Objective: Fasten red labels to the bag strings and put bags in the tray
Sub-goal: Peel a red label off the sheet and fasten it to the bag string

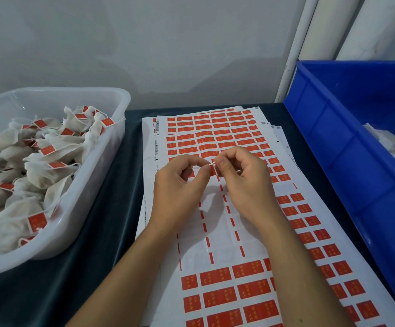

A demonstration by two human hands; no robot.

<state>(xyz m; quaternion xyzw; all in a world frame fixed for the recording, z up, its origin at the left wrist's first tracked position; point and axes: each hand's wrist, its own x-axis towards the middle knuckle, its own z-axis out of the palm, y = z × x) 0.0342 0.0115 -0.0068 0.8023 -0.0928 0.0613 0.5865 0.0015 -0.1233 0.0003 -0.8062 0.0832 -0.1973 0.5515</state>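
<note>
From the head camera, the label sheets (227, 147) lie flat on the dark desk (111, 208), and everything else sits around them. The top sheet carries rows of red labels; a bare patch in its middle shows only thin red strips where labels have been peeled away.

Above that bare patch the two hands meet. The left hand (180, 185) has its thumb and forefinger pressed together on a short piece of white string (212, 163), the other fingers curled under. The right hand (241, 178) pinches the same spot from the other side, its grip clamped on a red label (213, 170) that shows as a sliver between the fingertips of both hands, with the string end poking out just above it. Whether a bag hangs from the string cannot be told; both forearms reach in from the near edge of the sheets.

Left of the sheets, a clear plastic tray (111, 147) stands on the desk, piled with white bags (38, 161), many showing a red label on the string. Right of the sheets stands a blue bin (333, 138), with some white material (389, 142) visible inside at its far right. Beyond the sheets rises a grey wall (144, 43).
</note>
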